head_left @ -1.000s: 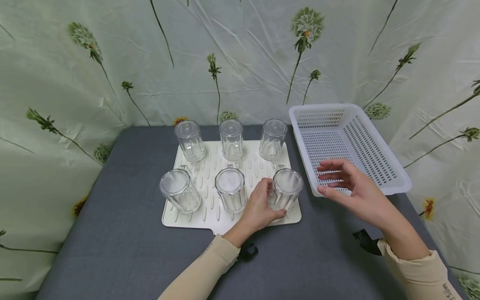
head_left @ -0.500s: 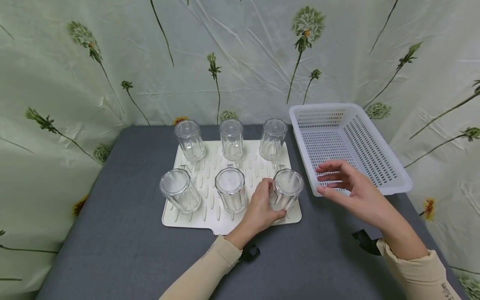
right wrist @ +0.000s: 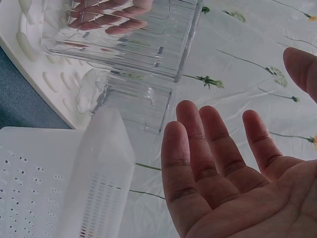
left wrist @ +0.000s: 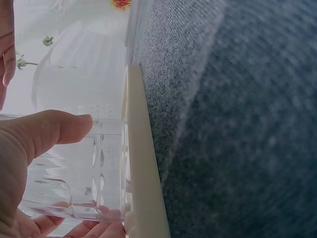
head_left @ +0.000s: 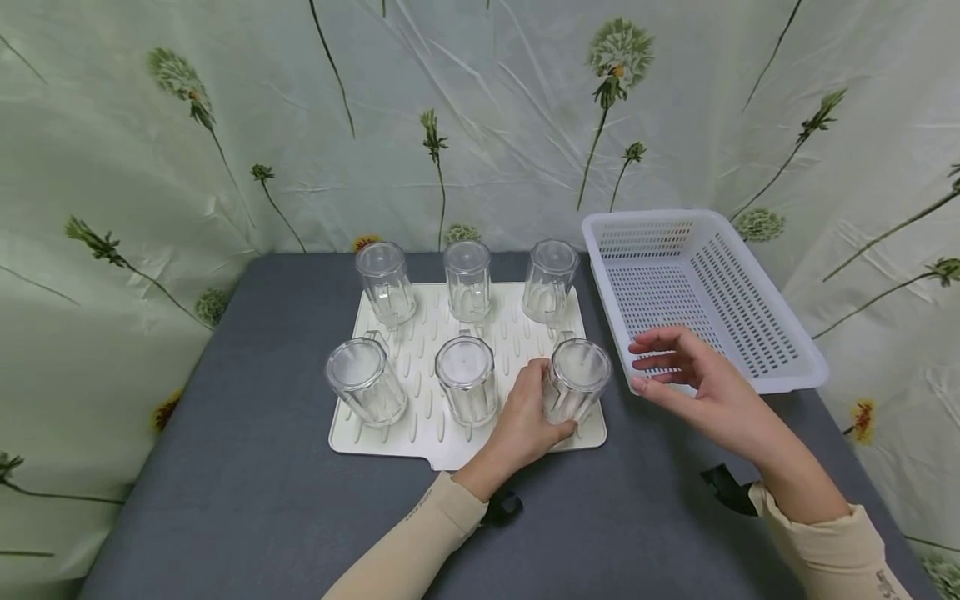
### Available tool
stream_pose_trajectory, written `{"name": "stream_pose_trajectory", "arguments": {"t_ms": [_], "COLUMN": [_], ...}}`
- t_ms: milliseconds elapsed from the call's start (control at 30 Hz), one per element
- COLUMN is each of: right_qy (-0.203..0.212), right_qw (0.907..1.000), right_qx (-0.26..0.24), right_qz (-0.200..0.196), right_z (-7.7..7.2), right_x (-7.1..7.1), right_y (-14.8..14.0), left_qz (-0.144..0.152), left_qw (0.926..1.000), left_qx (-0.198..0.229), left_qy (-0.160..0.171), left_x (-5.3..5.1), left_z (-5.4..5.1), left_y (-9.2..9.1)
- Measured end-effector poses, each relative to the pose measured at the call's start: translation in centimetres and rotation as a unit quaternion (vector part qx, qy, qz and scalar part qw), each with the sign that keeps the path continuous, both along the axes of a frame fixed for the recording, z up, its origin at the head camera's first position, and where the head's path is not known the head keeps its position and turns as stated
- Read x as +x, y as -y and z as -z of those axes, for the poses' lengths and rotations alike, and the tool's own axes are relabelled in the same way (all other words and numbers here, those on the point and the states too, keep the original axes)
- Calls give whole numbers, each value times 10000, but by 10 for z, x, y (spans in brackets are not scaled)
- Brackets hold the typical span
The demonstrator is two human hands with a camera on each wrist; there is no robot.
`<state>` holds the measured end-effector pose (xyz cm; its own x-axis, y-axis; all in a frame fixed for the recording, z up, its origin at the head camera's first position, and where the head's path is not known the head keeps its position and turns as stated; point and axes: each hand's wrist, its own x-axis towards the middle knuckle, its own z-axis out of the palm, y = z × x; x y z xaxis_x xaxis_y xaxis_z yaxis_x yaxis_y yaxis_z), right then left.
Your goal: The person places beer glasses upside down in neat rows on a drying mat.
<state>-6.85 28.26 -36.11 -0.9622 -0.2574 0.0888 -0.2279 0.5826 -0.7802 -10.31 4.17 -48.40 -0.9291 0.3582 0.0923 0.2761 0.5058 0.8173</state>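
Note:
My left hand [head_left: 519,423] grips a clear glass mug [head_left: 582,368] at the front right of a white ridged drainer board [head_left: 382,442]. Its thumb [left wrist: 64,130] lies along the near side of the glass, with other fingers round the far side. The mug appears upside down on the board. Beside the near edge of a white perforated basket [head_left: 806,367], my right hand [head_left: 705,396] hovers with fingers spread loosely. Nothing is in its palm in the right wrist view.
Two more glass mugs, front left [head_left: 366,383] and front middle [head_left: 467,379], share the front row. Behind them stand the back left mug [head_left: 387,287], back middle mug [head_left: 468,283] and back right mug [head_left: 550,283]. A flowered curtain [head_left: 510,117] borders the dark tabletop [head_left: 262,467].
The head view has shifted slightly. Both hands and the mugs stay nearly where they were, with the left hand holding the same mug throughout.

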Motion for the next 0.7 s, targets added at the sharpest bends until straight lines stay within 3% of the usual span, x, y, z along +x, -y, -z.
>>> {"name": "stream_pose_trajectory", "arguments": {"t_ms": [300, 533, 700], "right_qy": [35, 115, -18], "right_qw": [9999, 9999, 9999], "right_qx": [-70, -81, -118], "right_qz": [-77, -71, -36], "right_z": [2, 4, 7], "right_x": [-2, -3, -2], "right_y": [0, -2, -5], "left_qz": [-28, 54, 115], "left_qw": [9999, 10000, 9994], "left_qx": [66, -63, -255], "left_qy": [82, 18, -183], "left_x": [1, 14, 28], "left_z": [0, 0, -16], "left_y": [0, 7, 18]}}
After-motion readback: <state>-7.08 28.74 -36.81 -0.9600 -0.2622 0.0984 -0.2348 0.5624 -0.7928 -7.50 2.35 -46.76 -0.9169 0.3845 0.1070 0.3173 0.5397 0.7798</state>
